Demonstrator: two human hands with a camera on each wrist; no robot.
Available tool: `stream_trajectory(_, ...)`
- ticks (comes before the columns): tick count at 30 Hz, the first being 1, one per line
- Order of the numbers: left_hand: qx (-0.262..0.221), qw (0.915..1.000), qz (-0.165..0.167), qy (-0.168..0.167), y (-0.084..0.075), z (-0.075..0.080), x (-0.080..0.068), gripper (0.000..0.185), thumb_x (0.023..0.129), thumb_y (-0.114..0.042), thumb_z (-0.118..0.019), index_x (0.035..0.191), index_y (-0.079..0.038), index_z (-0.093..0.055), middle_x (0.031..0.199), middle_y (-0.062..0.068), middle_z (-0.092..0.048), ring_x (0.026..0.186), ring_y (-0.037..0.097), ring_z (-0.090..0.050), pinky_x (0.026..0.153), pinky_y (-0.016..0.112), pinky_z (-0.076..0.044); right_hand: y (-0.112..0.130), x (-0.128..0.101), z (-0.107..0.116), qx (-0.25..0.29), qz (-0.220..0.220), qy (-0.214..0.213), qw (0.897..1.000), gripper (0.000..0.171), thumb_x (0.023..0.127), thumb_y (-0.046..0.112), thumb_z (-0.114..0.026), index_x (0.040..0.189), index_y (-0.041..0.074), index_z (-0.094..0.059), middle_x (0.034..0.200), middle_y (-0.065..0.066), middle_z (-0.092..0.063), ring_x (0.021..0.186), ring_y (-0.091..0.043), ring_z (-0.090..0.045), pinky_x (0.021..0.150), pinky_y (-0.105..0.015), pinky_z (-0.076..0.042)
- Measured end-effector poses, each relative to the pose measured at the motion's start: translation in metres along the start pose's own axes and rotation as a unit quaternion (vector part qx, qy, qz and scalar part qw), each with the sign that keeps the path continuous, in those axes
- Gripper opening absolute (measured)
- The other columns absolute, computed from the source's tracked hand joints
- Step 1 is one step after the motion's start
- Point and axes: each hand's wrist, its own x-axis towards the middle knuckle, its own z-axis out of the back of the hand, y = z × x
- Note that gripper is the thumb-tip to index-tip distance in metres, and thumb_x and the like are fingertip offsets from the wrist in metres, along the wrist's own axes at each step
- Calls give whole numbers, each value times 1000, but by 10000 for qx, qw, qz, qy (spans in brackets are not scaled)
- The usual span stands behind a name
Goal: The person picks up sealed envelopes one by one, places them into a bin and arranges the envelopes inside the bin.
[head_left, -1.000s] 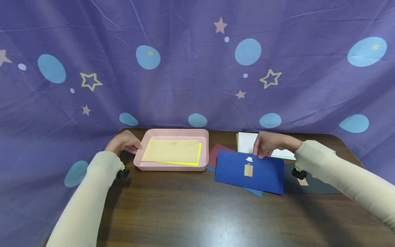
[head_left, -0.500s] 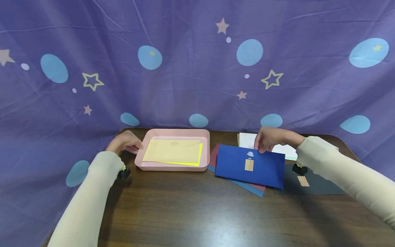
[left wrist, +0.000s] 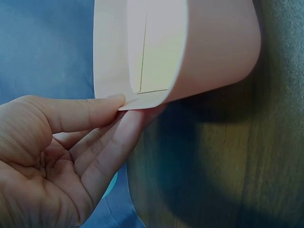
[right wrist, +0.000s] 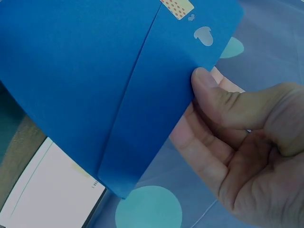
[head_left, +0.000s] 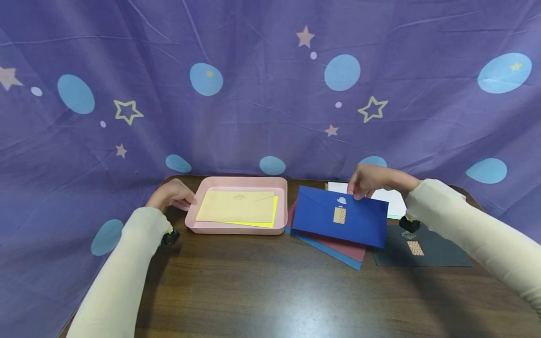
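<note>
Your left hand (head_left: 172,194) pinches the table's (head_left: 236,286) far-left-corner tray (head_left: 235,230), cream envelope (head_left: 235,208) already inside; your right hand (head_left: 368,181) pinches the blue envelope (head_left: 361,219), outside.

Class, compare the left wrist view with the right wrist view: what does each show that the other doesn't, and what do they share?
Only the left wrist view shows the left hand pinching the rim of the pink tray, with a cream envelope inside.

Only the right wrist view shows the right hand pinching the blue envelope, its patterned sticker and white hat print, plus white paper.

Both show backdrop cloth and some wooden table.
</note>
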Motion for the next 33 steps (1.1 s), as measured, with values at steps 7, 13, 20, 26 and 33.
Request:
stream_trajectory(7,-12,10000,14,16,1,1,1,32,86,4,-70,114,16,-63,72,2,-63,61,7,-64,65,24,-65,6,3,4,-53,94,-292,9995,9,88,-6,-71,96,-4,-75,82,-5,-73,77,-14,-66,69,-35,-64)
stream_trajectory(13,0,10000,85,-31,2,1,3,32,85,4,-70,114,16,-64,69,1,-64,59,7,-64,64,24,-65,14,4,7,225,257,-613,9975,10,89,-6,-70,98,-7,-75,85,-7,-75,81,-16,-68,73,-38,-65)
stream_trajectory(20,-17,9999,131,-43,3,1,3,33,86,3,-71,116,16,-64,70,2,-64,60,8,-65,64,25,-65,27,8,8,663,275,-1058,9918,20,90,-6,-71,109,-11,-73,90,-12,-77,81,-12,-71,82,-41,-66)
stream_trajectory(26,-13,10000,71,-27,3,1,3,36,86,2,-71,118,16,-64,71,1,-64,61,8,-66,65,25,-65,38,12,7,964,333,-1432,9844,21,90,-3,-73,109,-11,-72,88,-9,-76,78,-9,-68,81,-39,-66)
stream_trajectory(33,39,9999,75,-76,3,3,3,35,85,2,-71,117,15,-64,70,1,-63,60,7,-64,64,24,-65,51,18,5,1272,325,-1792,9750,21,91,-1,-72,110,-9,-73,96,-11,-77,82,-9,-69,91,-46,-65)
